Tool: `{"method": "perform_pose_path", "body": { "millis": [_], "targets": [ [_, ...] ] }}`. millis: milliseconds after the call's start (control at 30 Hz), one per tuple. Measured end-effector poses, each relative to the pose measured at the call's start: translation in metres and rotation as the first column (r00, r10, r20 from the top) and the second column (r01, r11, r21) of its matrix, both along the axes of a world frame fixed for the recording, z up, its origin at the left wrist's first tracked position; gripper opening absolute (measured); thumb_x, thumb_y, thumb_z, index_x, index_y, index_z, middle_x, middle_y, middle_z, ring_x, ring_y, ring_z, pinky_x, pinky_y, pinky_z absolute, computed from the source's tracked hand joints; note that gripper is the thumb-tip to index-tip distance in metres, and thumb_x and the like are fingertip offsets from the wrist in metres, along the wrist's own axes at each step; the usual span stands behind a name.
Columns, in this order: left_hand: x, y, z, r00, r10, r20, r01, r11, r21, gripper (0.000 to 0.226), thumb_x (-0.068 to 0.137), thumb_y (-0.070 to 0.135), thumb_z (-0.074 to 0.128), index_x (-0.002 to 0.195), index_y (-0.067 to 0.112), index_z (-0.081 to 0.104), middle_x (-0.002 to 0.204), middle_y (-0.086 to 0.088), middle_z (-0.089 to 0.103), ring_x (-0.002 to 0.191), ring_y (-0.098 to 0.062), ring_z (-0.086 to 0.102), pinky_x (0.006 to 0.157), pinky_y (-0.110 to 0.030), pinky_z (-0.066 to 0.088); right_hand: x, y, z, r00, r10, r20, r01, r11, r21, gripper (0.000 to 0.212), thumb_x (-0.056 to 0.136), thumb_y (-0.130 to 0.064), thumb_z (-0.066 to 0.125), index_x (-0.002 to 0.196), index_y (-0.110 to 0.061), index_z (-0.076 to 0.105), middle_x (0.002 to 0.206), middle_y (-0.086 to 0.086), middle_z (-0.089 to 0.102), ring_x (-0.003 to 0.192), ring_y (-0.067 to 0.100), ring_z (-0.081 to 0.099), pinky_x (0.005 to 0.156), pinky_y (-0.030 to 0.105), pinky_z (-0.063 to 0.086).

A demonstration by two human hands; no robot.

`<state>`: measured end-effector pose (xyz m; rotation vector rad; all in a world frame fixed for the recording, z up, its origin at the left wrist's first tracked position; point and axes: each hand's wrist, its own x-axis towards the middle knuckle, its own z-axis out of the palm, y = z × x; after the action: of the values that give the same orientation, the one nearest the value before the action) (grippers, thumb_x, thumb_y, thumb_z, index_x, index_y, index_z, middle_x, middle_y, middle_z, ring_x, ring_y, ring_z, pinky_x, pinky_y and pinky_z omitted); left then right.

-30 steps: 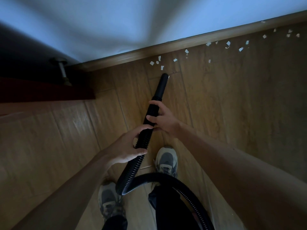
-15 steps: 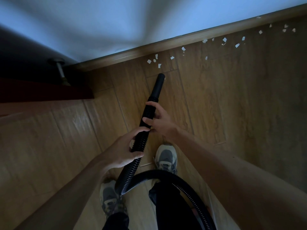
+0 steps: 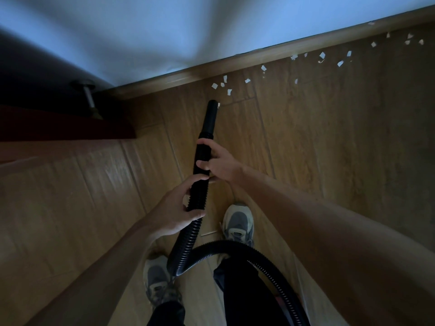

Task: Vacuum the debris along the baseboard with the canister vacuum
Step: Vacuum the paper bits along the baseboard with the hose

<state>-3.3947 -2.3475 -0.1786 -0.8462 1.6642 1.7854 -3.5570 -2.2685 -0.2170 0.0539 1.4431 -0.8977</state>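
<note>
Both hands are on the tool, right at the centre of the frame. The left hand (image 3: 175, 208) has its fingers curled round the ribbed vacuum hose (image 3: 188, 241), thumb laid across the top. Just above it the right hand (image 3: 220, 163) grasps the cuff where the hose meets the black nozzle tube (image 3: 209, 118), fingertips wrapped over the front of it. The two hands sit close, nearly touching.

The tube points up the frame toward the wooden baseboard (image 3: 235, 64), its tip low over the wood-look floor (image 3: 329, 137). One small white scrap (image 3: 219, 104) lies just beside that tip on its right. Above it, a cluster of paper scraps (image 3: 229, 91) lies near the baseboard, and more white bits trail off to the upper right along the same edge.

Below the hands the hose drops, loops back by the feet and runs off to the lower right. A grey left shoe (image 3: 156, 278) and grey right shoe (image 3: 237, 222) stand either side of that loop. In the upper left, a door stopper (image 3: 88, 95) stands in deep shadow beside a dark red panel (image 3: 70, 128). The pale wall (image 3: 164, 31) fills the top.
</note>
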Motion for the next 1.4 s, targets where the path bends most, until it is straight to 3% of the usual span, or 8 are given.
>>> {"method": "perform_pose_path", "body": {
  "millis": [167,367,467,600,800,1000,1100,1400],
  "targets": [
    [-0.001,-0.001,-0.001,1.0,0.014,0.018,-0.014,1.0,0.0,0.069,0.073,0.022,0.075,0.129,0.05,0.046,0.123,-0.003,0.053,0.107,-0.019,0.057,0.08,-0.048,0.06,-0.006,-0.006,0.0,0.996,0.084,-0.007,-0.084,0.996,0.005,0.056,0.096,-0.005,0.056,0.143,-0.032,0.041,0.13,0.01,0.051,0.098,0.018,0.058,0.063,0.03,0.06],
    [0.005,0.003,-0.003,0.997,-0.04,0.068,0.039,0.999,0.017,0.072,0.074,0.024,0.076,0.131,0.055,0.043,0.123,-0.006,0.053,0.088,-0.033,0.069,0.077,-0.053,0.06,-0.004,0.004,0.0,0.996,0.082,0.043,-0.083,0.996,0.036,0.052,0.097,-0.004,0.055,0.139,-0.033,0.045,0.131,0.009,0.052,0.106,0.026,0.06,0.061,0.031,0.059],
    [0.001,0.005,-0.003,0.996,-0.063,0.068,0.062,0.998,0.017,0.07,0.082,0.016,0.074,0.132,0.054,0.043,0.119,-0.003,0.054,0.089,-0.024,0.069,0.081,-0.045,0.06,0.003,0.01,-0.004,1.0,-0.005,0.028,0.003,0.997,0.076,0.05,0.096,-0.002,0.054,0.135,-0.033,0.048,0.128,0.009,0.053,0.107,0.027,0.061,0.074,0.041,0.06],
    [-0.009,0.004,-0.005,0.993,-0.091,0.079,0.089,0.996,0.027,0.07,0.086,0.01,0.072,0.131,0.054,0.042,0.117,0.006,0.054,0.094,-0.017,0.065,0.081,-0.036,0.059,0.01,0.017,-0.009,0.984,-0.178,0.008,0.176,0.979,0.105,0.049,0.096,0.002,0.052,0.132,-0.031,0.05,0.122,0.008,0.052,0.095,0.02,0.059,0.066,0.032,0.057],
    [-0.032,0.006,-0.008,0.993,-0.105,0.055,0.105,0.995,0.001,0.071,0.086,0.013,0.071,0.135,0.054,0.04,0.115,0.014,0.052,0.1,-0.01,0.059,0.082,-0.031,0.056,-0.008,0.019,-0.013,0.975,-0.213,-0.057,0.217,0.973,0.075,0.052,0.096,0.004,0.052,0.138,-0.027,0.048,0.121,0.011,0.052,0.091,0.019,0.059,0.079,0.044,0.059],
    [-0.053,0.007,-0.009,0.994,-0.099,0.043,0.098,0.995,0.005,0.07,0.087,0.015,0.072,0.134,0.054,0.039,0.114,0.014,0.052,0.103,-0.012,0.058,0.085,-0.035,0.057,-0.031,0.018,-0.014,0.98,-0.189,-0.069,0.195,0.976,0.093,0.053,0.096,0.001,0.052,0.138,-0.031,0.047,0.131,0.013,0.051,0.103,0.024,0.059,0.074,0.038,0.058],
    [-0.058,0.006,-0.007,0.996,-0.073,0.043,0.072,0.997,0.009,0.069,0.086,0.014,0.072,0.133,0.054,0.041,0.114,0.009,0.053,0.1,-0.014,0.06,0.081,-0.034,0.059,-0.039,0.013,-0.012,0.989,-0.137,-0.059,0.142,0.985,0.093,0.053,0.095,0.0,0.053,0.138,-0.031,0.046,0.133,0.012,0.05,0.112,0.029,0.058,0.077,0.042,0.058],
    [-0.058,0.002,-0.002,0.997,0.04,0.059,-0.044,0.996,0.073,0.069,0.083,0.009,0.075,0.124,0.057,0.047,0.117,-0.006,0.053,0.086,-0.021,0.062,0.069,-0.035,0.058,-0.049,-0.003,0.002,0.999,0.013,-0.034,-0.009,0.995,0.104,0.055,0.096,-0.003,0.053,0.141,-0.033,0.043,0.132,0.01,0.05,0.113,0.027,0.057,0.08,0.041,0.059]
  ]
}}
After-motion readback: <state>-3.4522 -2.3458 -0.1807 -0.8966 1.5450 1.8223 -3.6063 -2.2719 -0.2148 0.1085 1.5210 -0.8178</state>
